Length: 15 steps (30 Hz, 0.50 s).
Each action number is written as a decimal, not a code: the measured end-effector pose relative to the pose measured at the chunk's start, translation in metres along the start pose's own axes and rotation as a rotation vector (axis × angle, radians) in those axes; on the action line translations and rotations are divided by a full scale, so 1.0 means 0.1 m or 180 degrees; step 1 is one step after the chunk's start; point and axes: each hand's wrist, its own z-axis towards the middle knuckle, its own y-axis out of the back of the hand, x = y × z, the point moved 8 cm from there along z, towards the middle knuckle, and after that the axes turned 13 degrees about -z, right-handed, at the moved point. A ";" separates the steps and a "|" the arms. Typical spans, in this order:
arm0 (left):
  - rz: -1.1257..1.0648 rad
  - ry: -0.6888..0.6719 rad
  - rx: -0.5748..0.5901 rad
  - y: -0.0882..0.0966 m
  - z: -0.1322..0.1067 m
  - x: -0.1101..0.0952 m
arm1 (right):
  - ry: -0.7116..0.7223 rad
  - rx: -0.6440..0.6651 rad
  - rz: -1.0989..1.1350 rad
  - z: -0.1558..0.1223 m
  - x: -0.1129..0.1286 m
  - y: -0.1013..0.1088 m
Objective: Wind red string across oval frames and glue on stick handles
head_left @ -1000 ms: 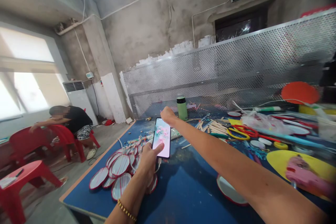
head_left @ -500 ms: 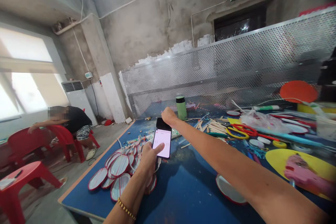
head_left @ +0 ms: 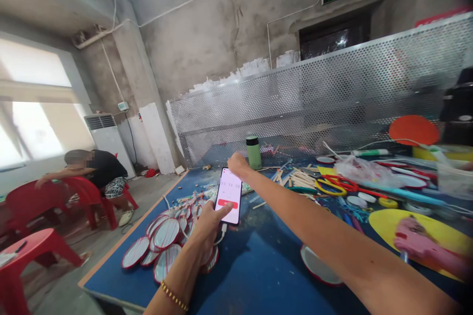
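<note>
My left hand (head_left: 210, 219) is wrapped round a smartphone (head_left: 229, 189), its thumb lying on the lit screen near a red button, with large digits above. A white cable runs from the phone's lower edge. My right hand (head_left: 238, 164) is closed at the phone's upper right corner; its fingers are turned away, so what they hold is hidden. Below the left hand lies a pile of round white discs with red rims (head_left: 166, 234). Another red-rimmed disc (head_left: 318, 265) lies partly under my right forearm. Just behind the right hand stands a green bottle (head_left: 253, 153).
Wooden sticks (head_left: 305, 178), yellow-handled scissors (head_left: 332, 187), a plastic bag (head_left: 358, 170) and a pink glue gun (head_left: 421, 241) lie on the right of the blue table (head_left: 266, 280). A perforated metal panel (head_left: 295, 103) stands behind. A person (head_left: 98, 170) leans over red chairs at left.
The phone screen has changed from a partly dark display to a bright one with digits and a red button. The view has shifted slightly; both hands keep nearly the same places.
</note>
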 end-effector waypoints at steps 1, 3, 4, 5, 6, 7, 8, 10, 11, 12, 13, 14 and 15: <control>0.0011 0.0022 0.0026 -0.02 -0.01 0.00 | -0.0031 0.0014 0.0001 0.00 -0.03 -0.03; 0.0035 0.0063 0.0037 -0.04 -0.02 0.00 | -0.0106 0.0047 0.0007 0.01 -0.11 -0.09; 0.0043 0.0086 0.0055 -0.06 -0.02 0.01 | -0.0145 0.0064 0.0011 0.02 -0.15 -0.13; 0.0044 0.0125 0.0069 -0.07 -0.02 0.02 | -0.0181 0.0080 0.0015 0.03 -0.20 -0.17; 0.0047 0.0182 0.0076 -0.08 0.00 0.05 | -0.0216 0.0096 0.0018 0.05 -0.25 -0.21; 0.0061 0.0247 0.0062 -0.08 0.02 0.07 | -0.0247 0.0113 0.0019 0.06 -0.29 -0.26; 0.0097 0.0313 0.0042 -0.07 0.04 0.09 | -0.0271 0.0131 0.0018 0.07 -0.34 -0.30; 0.0231 0.0370 -0.0009 -0.05 0.09 0.11 | -0.0305 0.0160 0.0013 0.09 -0.40 -0.37; 0.0326 0.0351 -0.0003 -0.05 0.12 0.10 | -0.0319 0.0169 0.0008 0.10 -0.43 -0.40; 0.0437 0.0304 0.0007 -0.06 0.14 0.08 | -0.0334 0.0168 0.0001 0.10 -0.46 -0.42; 0.0566 0.0260 0.0006 -0.06 0.15 0.05 | -0.0346 0.0152 -0.0010 0.10 -0.48 -0.43; 0.0713 0.0223 -0.0024 -0.07 0.16 0.02 | -0.0353 0.0107 -0.0028 0.09 -0.50 -0.43; 0.0872 0.0179 -0.0104 -0.06 0.17 -0.01 | -0.0349 0.0046 -0.0047 0.09 -0.52 -0.43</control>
